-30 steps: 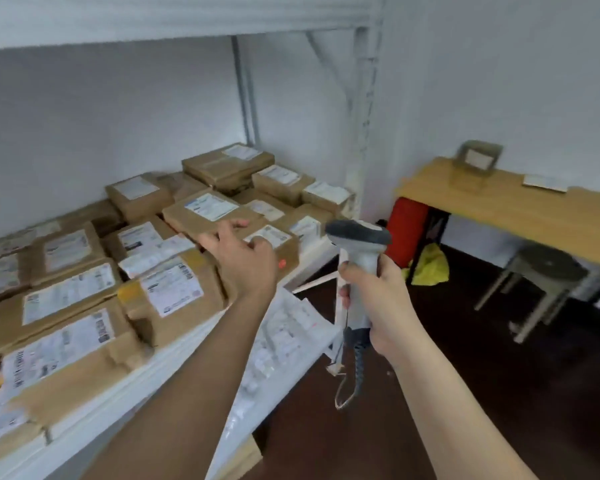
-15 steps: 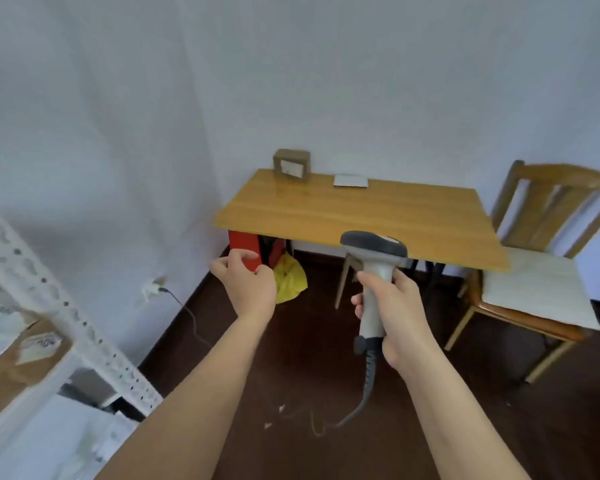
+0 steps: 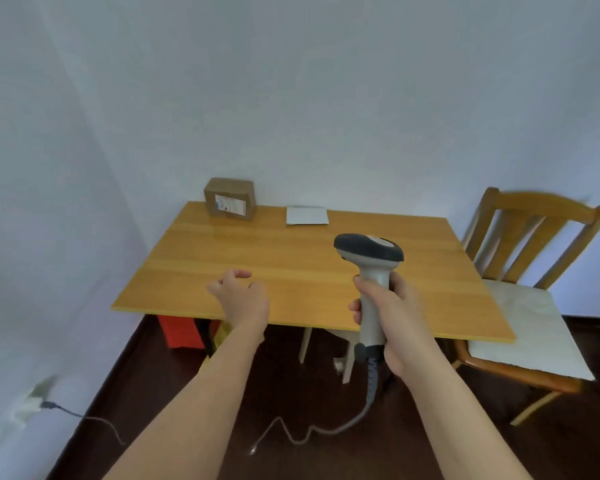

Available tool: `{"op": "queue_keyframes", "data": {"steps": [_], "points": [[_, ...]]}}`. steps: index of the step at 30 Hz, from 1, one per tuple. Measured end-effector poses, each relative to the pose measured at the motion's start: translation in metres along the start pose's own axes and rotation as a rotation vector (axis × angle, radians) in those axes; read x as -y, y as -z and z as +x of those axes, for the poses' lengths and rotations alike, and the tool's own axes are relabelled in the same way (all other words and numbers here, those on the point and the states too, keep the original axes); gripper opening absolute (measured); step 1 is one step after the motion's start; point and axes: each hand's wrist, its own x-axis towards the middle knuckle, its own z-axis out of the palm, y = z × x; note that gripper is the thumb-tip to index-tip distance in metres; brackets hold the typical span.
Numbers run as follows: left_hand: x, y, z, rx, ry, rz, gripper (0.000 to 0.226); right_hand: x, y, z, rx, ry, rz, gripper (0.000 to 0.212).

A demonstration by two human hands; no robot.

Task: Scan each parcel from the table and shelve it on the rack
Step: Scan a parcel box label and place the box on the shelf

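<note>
A brown cardboard parcel (image 3: 230,199) with a white label stands at the far left corner of the wooden table (image 3: 291,265). A flat white envelope (image 3: 307,215) lies to its right near the wall. My right hand (image 3: 392,317) grips the handle of a grey barcode scanner (image 3: 369,258), held upright over the table's near edge, its cable hanging to the floor. My left hand (image 3: 239,296) hovers over the table's near edge with loosely curled fingers and holds nothing. The rack is out of view.
A wooden chair (image 3: 530,282) with a pale cushion stands at the table's right end. Under the table are a red container (image 3: 181,329) and a stool (image 3: 329,351). A wall socket with a plugged cable (image 3: 39,400) sits low on the left wall.
The view has swung from the rack of parcels to the table, which is now closer. My left hand left the rack and both hands now reach over the table's near edge.
</note>
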Motion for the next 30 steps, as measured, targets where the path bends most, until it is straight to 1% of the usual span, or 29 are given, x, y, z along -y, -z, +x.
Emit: {"op": "queue_keyframes", "data": {"steps": [4, 12, 17, 21, 23, 25, 27, 30], "points": [[-0.018, -0.043, 0.067, 0.018, -0.025, 0.000, 0.021, 0.013, -0.027, 0.083, -0.022, -0.004, 0.008, 0.016], [-0.034, -0.115, 0.228, -0.060, 0.041, 0.020, 0.020, 0.013, -0.107, 0.268, 0.094, -0.054, -0.019, 0.013], [-0.053, -0.142, 0.327, -0.091, 0.105, 0.033, 0.026, 0.026, -0.162, 0.376, 0.129, -0.070, -0.047, 0.009], [-0.048, -0.158, 0.403, -0.101, 0.128, 0.052, 0.025, 0.018, -0.208, 0.442, 0.164, -0.083, -0.082, 0.013], [-0.038, -0.170, 0.447, -0.080, 0.184, 0.035, 0.037, 0.004, -0.226, 0.470, 0.177, -0.105, -0.113, 0.016], [-0.026, -0.186, 0.490, -0.043, 0.277, -0.012, 0.057, -0.012, -0.240, 0.495, 0.184, -0.130, -0.138, 0.016], [-0.015, -0.206, 0.528, -0.012, 0.335, -0.027, 0.073, -0.029, -0.250, 0.520, 0.152, -0.153, -0.146, 0.017], [0.000, -0.227, 0.572, -0.005, 0.359, -0.042, 0.085, -0.054, -0.264, 0.554, 0.106, -0.196, -0.136, 0.017]]}}
